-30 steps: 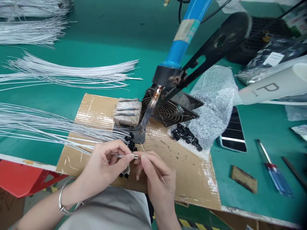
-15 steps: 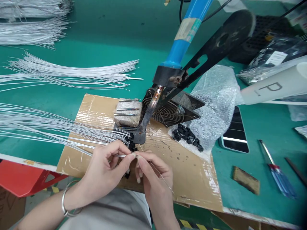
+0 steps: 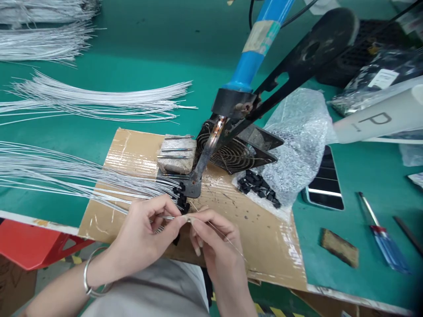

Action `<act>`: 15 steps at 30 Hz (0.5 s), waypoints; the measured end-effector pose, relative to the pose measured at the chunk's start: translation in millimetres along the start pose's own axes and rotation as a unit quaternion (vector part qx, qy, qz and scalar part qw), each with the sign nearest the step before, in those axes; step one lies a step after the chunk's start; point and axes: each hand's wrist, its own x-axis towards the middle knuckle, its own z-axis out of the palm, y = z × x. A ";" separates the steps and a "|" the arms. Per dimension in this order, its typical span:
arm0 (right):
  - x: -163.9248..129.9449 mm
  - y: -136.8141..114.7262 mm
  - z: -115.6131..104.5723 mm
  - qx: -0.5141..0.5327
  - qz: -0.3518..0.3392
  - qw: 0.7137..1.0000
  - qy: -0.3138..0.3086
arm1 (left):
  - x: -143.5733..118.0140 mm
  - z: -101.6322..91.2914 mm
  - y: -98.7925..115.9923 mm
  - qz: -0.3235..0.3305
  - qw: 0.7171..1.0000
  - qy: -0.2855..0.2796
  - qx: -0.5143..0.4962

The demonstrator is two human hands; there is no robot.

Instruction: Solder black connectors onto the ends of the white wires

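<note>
My left hand point(image 3: 142, 240) is closed, thumb and forefinger pinching a thin white wire point(image 3: 167, 217) near its end. At the same spot the fingertips of my right hand point(image 3: 220, 246) are pinched together, meeting the wire's tip. A fine strand of solder wire point(image 3: 228, 241) runs through my right hand, its far end sticking out past the fingers. What lies between the touching fingertips is hidden. Just beyond my hands, small black connectors point(image 3: 180, 196) sit at the ends of a bundle of white wires point(image 3: 79, 169).
A blue soldering iron point(image 3: 246, 66) hangs tip-down in a black stand above the cardboard point(image 3: 264, 246). Behind it is a fan point(image 3: 231, 154). Loose black connectors point(image 3: 257, 187) spill from a bubble-wrap bag point(image 3: 297, 145). To the right lie a phone point(image 3: 325, 180) and a screwdriver point(image 3: 385, 242).
Both hands keep their pinch. My right hand has shifted slightly right and down, with the solder strand moving along with it. The fingertips now sit a little lower.
</note>
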 end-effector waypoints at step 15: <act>3.2 3.1 2.2 0.062 0.032 0.997 -0.017 | 0.0 6.2 1.0 0.038 0.997 0.059 0.013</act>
